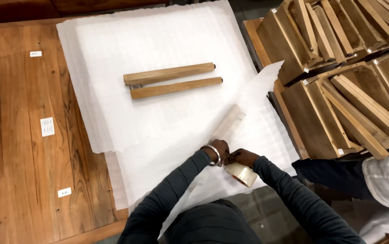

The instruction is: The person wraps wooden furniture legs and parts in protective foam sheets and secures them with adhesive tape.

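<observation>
Left hand [218, 150] grips wrapped leg [227, 123]; right hand [243, 157] pinches tape roll [242, 174] beneath

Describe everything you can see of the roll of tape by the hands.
The roll of tape is a ring of clear or pale tan packing tape, glossy, with a lighter inner core. It sits tilted on its side at the near edge of the white foam sheet, right under the right hand, which touches or grips it. The left hand is just beside it, at the end of a foam-wrapped wooden piece.
</observation>
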